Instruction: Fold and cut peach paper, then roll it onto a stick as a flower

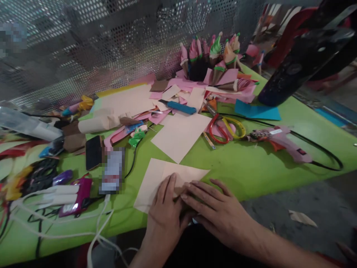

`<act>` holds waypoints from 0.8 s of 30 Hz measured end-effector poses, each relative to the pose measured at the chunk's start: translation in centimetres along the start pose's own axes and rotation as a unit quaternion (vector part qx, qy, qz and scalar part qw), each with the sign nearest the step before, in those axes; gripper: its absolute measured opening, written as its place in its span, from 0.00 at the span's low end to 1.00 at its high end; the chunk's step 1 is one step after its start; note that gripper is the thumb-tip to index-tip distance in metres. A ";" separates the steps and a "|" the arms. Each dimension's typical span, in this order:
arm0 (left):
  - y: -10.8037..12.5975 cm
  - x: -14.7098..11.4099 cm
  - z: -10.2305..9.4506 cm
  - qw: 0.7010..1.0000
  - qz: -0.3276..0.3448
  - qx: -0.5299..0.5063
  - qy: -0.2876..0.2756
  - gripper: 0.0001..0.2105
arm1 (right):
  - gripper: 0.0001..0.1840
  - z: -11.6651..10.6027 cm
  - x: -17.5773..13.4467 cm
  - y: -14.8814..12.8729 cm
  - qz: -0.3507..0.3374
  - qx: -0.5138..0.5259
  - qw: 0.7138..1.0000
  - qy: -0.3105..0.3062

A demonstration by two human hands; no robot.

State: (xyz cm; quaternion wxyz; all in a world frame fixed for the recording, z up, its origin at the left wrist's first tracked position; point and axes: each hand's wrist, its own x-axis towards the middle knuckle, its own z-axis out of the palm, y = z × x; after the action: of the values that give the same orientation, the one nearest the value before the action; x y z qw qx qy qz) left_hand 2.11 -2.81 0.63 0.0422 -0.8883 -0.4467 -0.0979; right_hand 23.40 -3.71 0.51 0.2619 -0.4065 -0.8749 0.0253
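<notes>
Both my hands lie flat on a folded sheet of cream paper point(167, 176) at the near edge of the green desk point(251, 163): left hand point(164, 212) with fingers spread and pressing down, right hand point(220, 212) beside it, fingertips point(185, 195) touching the fold, neither one closed around anything. I judge the paper to be light, thin and limp, easy to crease and easy to slide on the smooth desk top, so it wants pinning with one palm and taking by a free corner or along the folded edge. My hands cover the middle of the sheet, so how many layers lie under them I cannot tell. A second cream sheet point(180, 136) lies just beyond, then scissors with red and yellow handles point(227, 128), a pink glue gun point(281, 141) with its black cord, and a blue-handled knife point(178, 107). One small item near the phone point(93, 152) is blurred out
</notes>
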 end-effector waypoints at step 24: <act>-0.9 -2.7 -2.4 0.996 0.002 0.065 -0.061 0.28 | 0.26 -1.1 -2.7 2.9 0.087 -0.030 0.995 -0.034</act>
State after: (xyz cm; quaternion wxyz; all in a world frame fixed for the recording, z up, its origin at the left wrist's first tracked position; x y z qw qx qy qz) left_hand -0.51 -4.75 2.35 0.0728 -0.8890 -0.4519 -0.0141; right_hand 27.35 -3.91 -0.50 0.2167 -0.4874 -0.8451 0.0352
